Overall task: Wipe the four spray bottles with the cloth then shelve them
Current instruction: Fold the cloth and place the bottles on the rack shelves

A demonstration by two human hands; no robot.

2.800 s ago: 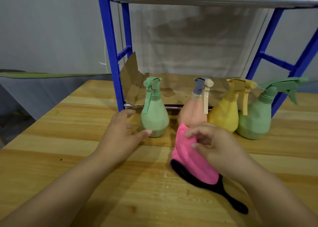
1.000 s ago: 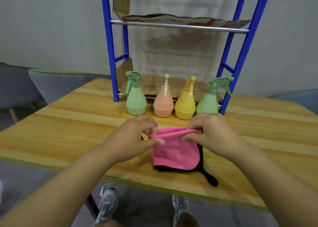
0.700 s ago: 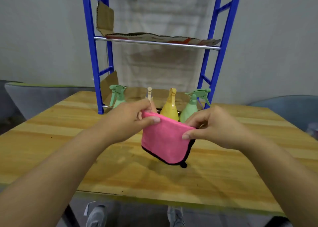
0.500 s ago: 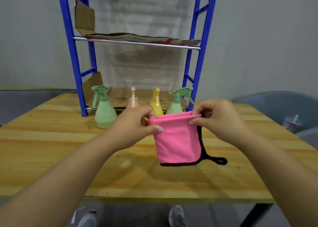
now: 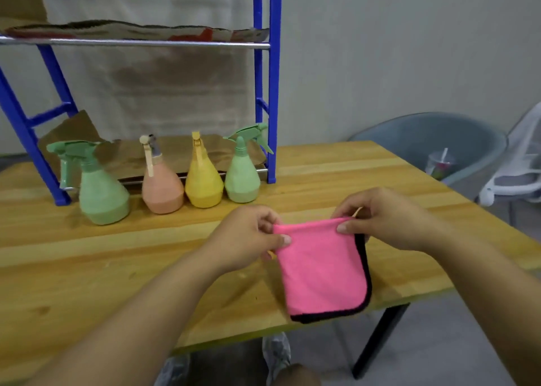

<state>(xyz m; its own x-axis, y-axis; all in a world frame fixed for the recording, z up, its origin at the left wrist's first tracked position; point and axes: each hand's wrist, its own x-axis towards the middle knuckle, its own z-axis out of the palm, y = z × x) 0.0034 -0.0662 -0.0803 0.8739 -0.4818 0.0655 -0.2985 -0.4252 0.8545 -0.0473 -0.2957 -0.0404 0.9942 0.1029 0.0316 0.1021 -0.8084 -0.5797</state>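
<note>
Pink cloth (image 5: 322,265) | L hand (image 5: 248,236) + R hand (image 5: 386,218) pinch top edge; prob. folded

wooden table (image 5: 87,256), grey chair (image 5: 462,142), plastic cup (image 5: 440,165)

- cloth (image 5: 320,265): bright pink, edged in black
- rack (image 5: 265,78): blue uprights, silver rail
- bottles before the rack, left to right: pale green bottle (image 5: 101,193), peach bottle (image 5: 162,188) with cream trigger, yellow bottle (image 5: 203,185), second green bottle (image 5: 242,177)
- table (image 5: 87,253): honey-yellow wood in striped planks
- chair (image 5: 433,139) right of the rack: grey-blue
</note>
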